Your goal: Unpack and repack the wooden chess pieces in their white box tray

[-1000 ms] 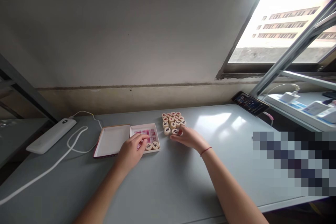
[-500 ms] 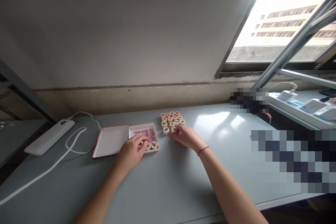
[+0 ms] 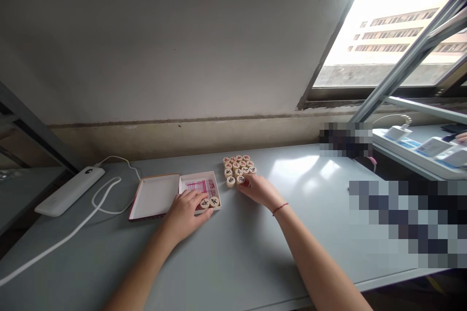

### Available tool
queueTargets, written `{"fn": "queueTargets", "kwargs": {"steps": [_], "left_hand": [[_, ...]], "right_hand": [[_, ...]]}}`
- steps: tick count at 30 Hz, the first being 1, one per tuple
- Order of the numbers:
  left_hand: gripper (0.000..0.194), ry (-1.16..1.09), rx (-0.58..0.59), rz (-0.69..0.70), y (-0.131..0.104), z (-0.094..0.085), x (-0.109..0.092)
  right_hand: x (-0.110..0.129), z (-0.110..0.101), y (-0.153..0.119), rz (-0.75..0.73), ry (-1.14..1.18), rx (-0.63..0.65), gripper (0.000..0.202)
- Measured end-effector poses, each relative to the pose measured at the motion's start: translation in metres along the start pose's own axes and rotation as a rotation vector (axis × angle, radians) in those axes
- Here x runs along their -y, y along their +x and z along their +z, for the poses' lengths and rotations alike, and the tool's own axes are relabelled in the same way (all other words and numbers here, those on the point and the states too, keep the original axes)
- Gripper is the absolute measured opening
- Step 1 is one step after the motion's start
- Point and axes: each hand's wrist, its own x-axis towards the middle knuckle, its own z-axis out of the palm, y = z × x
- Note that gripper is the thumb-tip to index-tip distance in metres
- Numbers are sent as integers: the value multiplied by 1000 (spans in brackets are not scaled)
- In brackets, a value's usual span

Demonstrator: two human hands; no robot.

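Note:
My left hand (image 3: 187, 215) rests over the front left of a small open box (image 3: 218, 189), thumb apart from the fingers and holding nothing I can see. Inside the box, two xiangqi pieces with black characters, one of them a round wooden piece (image 3: 214, 201), lie by its front wall next to my fingertips. A red-printed sheet (image 3: 202, 186) shows behind them. My right hand (image 3: 260, 191) pinches a xiangqi piece (image 3: 241, 180) at the front of a tight block of pieces in rows. The back rows, including one piece (image 3: 233, 160), carry red characters; the front ones carry black.
Left of the box lies its white-lined lid (image 3: 156, 195). A white power bank (image 3: 71, 190) with a white cable (image 3: 73, 234) lies further left. On the right, a power strip (image 3: 419, 150) holds plugs behind a metal frame. A wall (image 3: 175, 48) closes off the table's back.
My left hand has opened, its thumb moving forward and away from the fingers, so the pieces in the box show more. My right hand has barely moved, still at the same piece.

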Motion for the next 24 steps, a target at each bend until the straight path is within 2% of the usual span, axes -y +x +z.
{"fn": "queueTargets", "kwargs": {"steps": [2, 5, 8, 11, 15, 18, 21, 24], "left_hand": [[27, 12, 18, -1, -1, 1, 1], [26, 8, 28, 1, -1, 2, 0], [26, -25, 35, 14, -1, 0, -1], [28, -85, 53, 0, 0, -4, -3], [25, -196, 119, -40, 1, -10, -5], [21, -253, 158, -52, 2, -13, -7], [21, -267, 120, -33, 3, -12, -7], [20, -279, 20, -6, 4, -10, -8]], "right_hand": [[-1, -2, -1, 2, -3, 24, 24], [1, -8, -5, -40, 8, 126, 34], [7, -11, -12, -203, 102, 245, 36], [16, -11, -18, -322, 191, 300, 34], [21, -9, -20, -344, 216, 274, 30], [23, -9, -20, -347, 259, 208, 27], [29, -8, -22, -392, 335, 121, 23], [36, -5, -26, -447, 392, 99, 17]]}}
